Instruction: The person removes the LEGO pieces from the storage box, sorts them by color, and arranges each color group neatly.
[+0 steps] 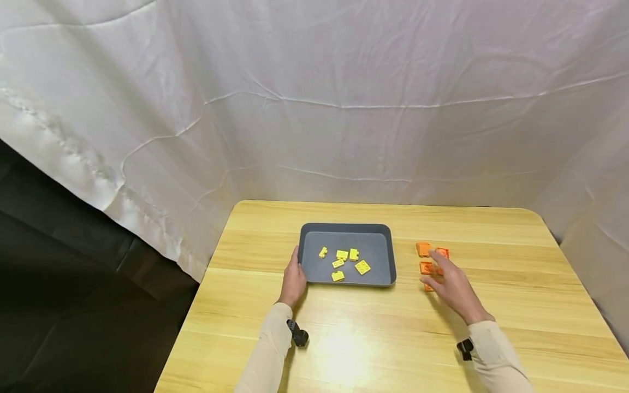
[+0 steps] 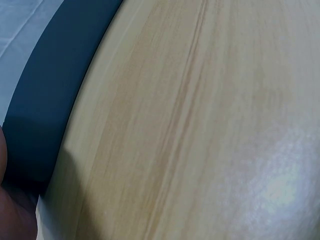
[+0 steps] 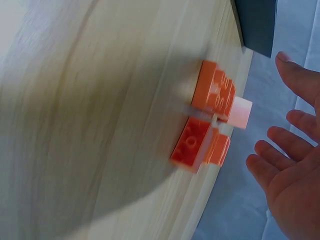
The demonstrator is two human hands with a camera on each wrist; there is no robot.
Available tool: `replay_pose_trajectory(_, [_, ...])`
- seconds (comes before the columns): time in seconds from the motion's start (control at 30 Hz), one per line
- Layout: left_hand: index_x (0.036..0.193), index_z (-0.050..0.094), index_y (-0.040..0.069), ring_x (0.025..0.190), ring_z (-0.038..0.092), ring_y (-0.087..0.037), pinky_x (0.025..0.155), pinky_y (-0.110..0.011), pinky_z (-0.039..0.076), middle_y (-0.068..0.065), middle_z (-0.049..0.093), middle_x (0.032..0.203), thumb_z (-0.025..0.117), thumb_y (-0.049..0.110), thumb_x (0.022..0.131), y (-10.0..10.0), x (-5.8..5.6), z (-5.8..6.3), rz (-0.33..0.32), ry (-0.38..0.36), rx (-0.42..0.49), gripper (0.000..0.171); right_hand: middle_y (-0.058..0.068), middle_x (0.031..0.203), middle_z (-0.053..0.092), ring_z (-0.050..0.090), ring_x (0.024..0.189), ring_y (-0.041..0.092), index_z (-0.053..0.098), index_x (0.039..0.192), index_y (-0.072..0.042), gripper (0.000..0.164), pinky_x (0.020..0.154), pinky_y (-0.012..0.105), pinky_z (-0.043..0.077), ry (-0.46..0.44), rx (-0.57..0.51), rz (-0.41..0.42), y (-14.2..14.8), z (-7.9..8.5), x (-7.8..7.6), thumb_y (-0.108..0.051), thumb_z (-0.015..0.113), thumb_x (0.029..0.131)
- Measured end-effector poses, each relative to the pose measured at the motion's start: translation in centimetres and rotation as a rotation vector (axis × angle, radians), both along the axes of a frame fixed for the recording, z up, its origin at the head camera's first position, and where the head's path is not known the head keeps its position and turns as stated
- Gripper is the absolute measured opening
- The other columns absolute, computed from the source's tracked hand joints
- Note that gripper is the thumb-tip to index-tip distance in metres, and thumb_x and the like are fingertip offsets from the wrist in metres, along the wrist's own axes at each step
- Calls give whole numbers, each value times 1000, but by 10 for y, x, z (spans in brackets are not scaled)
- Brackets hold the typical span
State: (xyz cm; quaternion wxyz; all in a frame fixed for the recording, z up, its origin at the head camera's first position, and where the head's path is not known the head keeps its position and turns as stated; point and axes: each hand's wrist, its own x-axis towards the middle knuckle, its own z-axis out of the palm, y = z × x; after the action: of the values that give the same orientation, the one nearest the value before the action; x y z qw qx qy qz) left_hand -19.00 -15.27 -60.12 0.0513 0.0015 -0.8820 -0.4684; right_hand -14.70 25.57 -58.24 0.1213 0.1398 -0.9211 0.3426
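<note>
1. The tray point(image 1: 388, 256) is dark grey, shallow and rectangular with rounded corners; it sits flat on the counter point(image 1: 383, 327), its left side touched by the left hand point(image 1: 293, 281).
2. Six yellow bricks point(image 1: 362, 267) lie loose inside it, scattered around the middle; the square one lies studs up, turned at an angle.
3. Right of the tray, orange bricks point(image 1: 426, 268) lie close together on the counter, five showing, some partly covered by the right hand point(image 1: 457, 292), whose spread fingers hover above them.
</note>
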Motion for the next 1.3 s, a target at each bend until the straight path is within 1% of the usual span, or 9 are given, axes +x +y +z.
replay_pose_trajectory(0.13, [160,25,-9,147,38,-42,123,-51,33,-28,35,161,35,-8,107,0,-1,-1,1,-3,-4,53,37,148,47,44,135,56,45,148,12,77,106,72,41,-24,0,19,-9,-1,-4,-10,85,87])
replay_pose_trajectory(0.3, [159,27,-10,146,38,-44,122,-54,34,-30,37,160,35,-9,106,-1,-2,-4,-5,22,-1,53,35,152,43,39,140,55,40,153,11,81,110,71,38,-46,-6,45,-22,-2,-9,-12,84,88])
replay_pose_trajectory(0.43, [160,26,-9,147,37,-43,123,-52,32,-28,35,161,35,-8,107,0,-3,-4,-5,10,4,54,34,156,39,36,142,55,38,154,10,81,112,71,36,-63,-12,69,-32,-3,-14,-13,82,91])
replay_pose_trajectory(0.57, [161,24,-8,148,36,-42,123,-51,32,-27,34,162,34,-6,108,-1,-3,-7,-7,-4,9,54,33,157,38,35,143,54,38,155,9,80,115,70,34,-70,-18,77,-43,-2,-18,-13,81,91])
replay_pose_trajectory(0.73, [161,25,-7,146,38,-43,122,-52,33,-28,36,161,35,-6,108,-1,-2,-8,-2,0,-5,54,32,158,38,35,144,52,36,156,7,80,116,69,33,-94,-28,83,-55,3,-22,-15,80,93])
replay_pose_trajectory(0.87, [160,26,-8,145,40,-45,121,-54,35,-30,37,159,36,-8,107,0,-1,-6,-1,17,-6,54,30,159,37,33,146,52,34,158,6,82,118,68,32,-114,-12,89,-63,6,-28,-16,79,93])
replay_pose_trajectory(1.0, [159,27,-9,143,41,-46,120,-56,36,-31,39,158,37,-9,106,1,-1,-5,-1,33,-2,53,29,160,36,33,147,51,34,158,6,84,118,66,32,-110,27,104,-71,6,-33,-18,81,93])
replay_pose_trajectory(1.13, [159,27,-9,145,40,-44,121,-54,35,-29,38,159,36,-8,107,3,-2,-5,3,21,-4,53,30,160,36,32,148,48,34,159,5,87,118,63,34,-102,62,120,-79,4,-36,-20,82,92])
replay_pose_trajectory(1.3, [159,27,-9,146,39,-44,122,-54,34,-29,37,160,35,-8,107,4,-2,-4,3,15,2,53,30,161,34,32,148,48,35,158,6,87,118,62,35,-98,72,135,-89,4,-39,-21,83,91])
